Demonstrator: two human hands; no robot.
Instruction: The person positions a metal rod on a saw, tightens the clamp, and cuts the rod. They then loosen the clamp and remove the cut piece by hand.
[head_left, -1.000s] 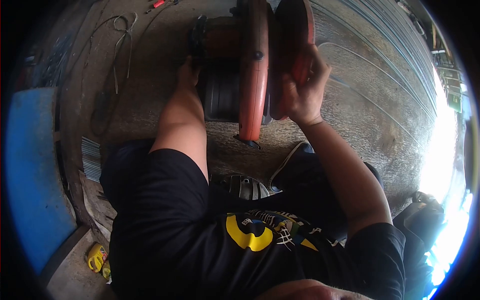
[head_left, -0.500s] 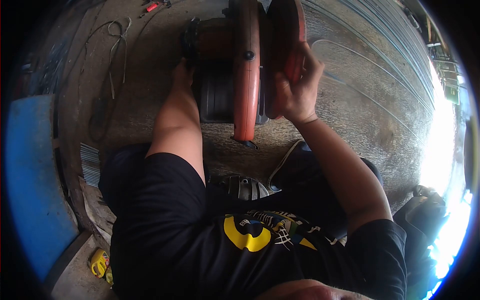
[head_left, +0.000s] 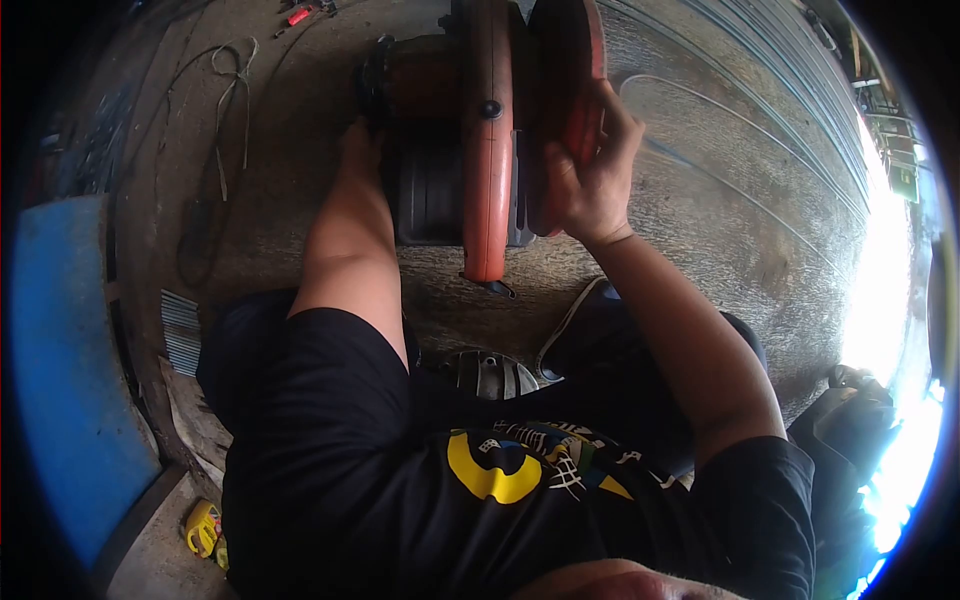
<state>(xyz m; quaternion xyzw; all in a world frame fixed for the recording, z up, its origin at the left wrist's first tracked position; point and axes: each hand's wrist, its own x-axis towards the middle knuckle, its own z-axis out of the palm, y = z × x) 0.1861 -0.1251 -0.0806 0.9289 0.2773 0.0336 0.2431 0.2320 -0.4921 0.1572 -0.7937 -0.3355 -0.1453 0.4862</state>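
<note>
A red and black power saw with a long red handle stands on the worn floor before me. My right hand grips the red guard on the saw's right side, thumb on the near face and fingers round the outer edge. My left hand reaches to the saw's left side, by the dark end of the motor housing; its fingers are in shadow and cannot be made out.
Long thin metal rods run along the right. A looped cord lies at the upper left, near a red object. Short rods, a blue panel and a yellow tape measure are on the left.
The saw and both hands have shifted very slightly to the left in view. My right hand keeps its hold on the guard.
</note>
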